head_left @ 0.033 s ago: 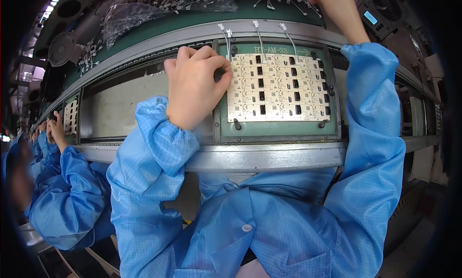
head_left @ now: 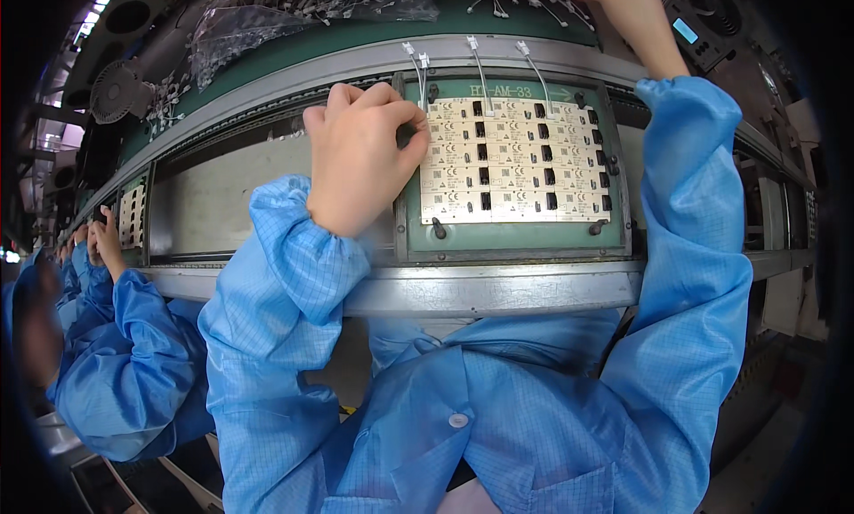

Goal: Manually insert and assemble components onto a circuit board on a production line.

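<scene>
White circuit boards (head_left: pixel 516 163) in green framed tray (head_left: pixel 525 236), left hand (head_left: pixel 363 158) alongside

White cables (head_left: pixel 480 76) seem plugged into pale boards (head_left: pixel 519 198).

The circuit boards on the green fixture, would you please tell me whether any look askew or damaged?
Nothing stands out: the circuit boards sit in even rows on the green fixture, with no damage visible.

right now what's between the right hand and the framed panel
In the head view, a silver rail and green worktop separate the right hand from the framed panel.
</scene>
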